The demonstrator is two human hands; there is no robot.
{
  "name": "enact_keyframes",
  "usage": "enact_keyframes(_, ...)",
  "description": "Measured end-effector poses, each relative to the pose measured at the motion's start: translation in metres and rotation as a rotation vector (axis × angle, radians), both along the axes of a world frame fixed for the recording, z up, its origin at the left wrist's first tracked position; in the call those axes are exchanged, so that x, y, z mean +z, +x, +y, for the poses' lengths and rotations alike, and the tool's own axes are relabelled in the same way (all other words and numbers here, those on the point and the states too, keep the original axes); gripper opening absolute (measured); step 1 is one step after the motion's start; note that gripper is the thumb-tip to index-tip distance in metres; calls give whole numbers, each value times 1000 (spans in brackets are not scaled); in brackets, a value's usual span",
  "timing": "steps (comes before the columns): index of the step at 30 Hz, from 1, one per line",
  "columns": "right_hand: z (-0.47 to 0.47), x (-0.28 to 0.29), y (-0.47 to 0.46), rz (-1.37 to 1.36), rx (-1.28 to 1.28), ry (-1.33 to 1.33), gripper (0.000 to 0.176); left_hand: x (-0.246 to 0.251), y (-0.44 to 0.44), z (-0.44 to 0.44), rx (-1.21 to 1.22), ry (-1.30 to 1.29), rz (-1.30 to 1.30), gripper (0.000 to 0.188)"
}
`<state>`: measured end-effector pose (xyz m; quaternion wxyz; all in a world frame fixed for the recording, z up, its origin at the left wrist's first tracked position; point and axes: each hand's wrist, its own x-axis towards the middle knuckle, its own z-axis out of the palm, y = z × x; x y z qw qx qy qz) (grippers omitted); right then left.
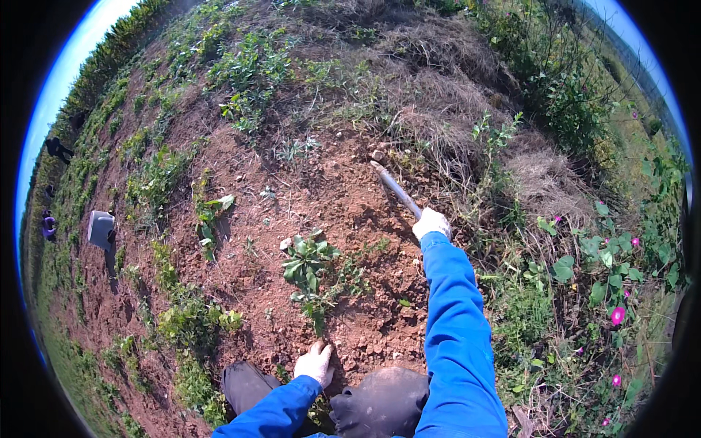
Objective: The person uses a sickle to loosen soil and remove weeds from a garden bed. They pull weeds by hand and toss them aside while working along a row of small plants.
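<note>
My right hand (432, 223), in a white work glove, is closed around a greyish rod-like hand tool (398, 189). The tool slants up and left over loose reddish soil, its pale far end near a small stone (378, 155). My left hand (314, 366), also gloved in white, reaches down to the ground just ahead of my knees. Its fingertips touch the soil; whether they grip anything is hidden. A broad-leaved green plant (308, 263) lies between my two hands, its lower leaves ending just above my left fingers.
My dark-trousered knees (383, 402) are at the bottom edge. Dry grass (438, 109) and pink-flowered vines (618, 316) border the right side. Leafy plants (246, 63) grow ahead. On the left stands a grey container (101, 230); beyond it are a person in purple (48, 224) and another person (58, 149).
</note>
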<state>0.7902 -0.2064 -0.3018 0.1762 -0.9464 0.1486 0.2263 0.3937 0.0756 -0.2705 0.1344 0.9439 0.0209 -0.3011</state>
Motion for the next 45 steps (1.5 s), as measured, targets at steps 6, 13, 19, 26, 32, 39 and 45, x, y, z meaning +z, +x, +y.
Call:
enact_keyframes(6,-75,-38,-73,-20,-162,-94,33,-3,-7,2,-11,-13,-41,65)
enact_keyframes(13,-145,-96,-137,-151,-454,160,34,-6,-12,10,-27,-59,-94,65)
enact_keyframes(19,-193,-71,-163,-364,-1242,559,26,-10,-14,12,-11,-85,-138,63)
enact_keyframes(26,-197,3,-199,-781,-1488,881,21,-10,-14,10,-17,-62,-145,65)
enact_keyframes(32,-141,37,-210,-466,-591,392,25,-15,-18,5,-16,-45,-151,66)
enact_keyframes(39,-62,56,-91,-137,160,-52,32,-2,-20,-4,-17,-36,-83,74)
enact_keyframes(45,-216,18,-91,-113,-458,-294,27,11,-18,-11,-36,39,17,83)
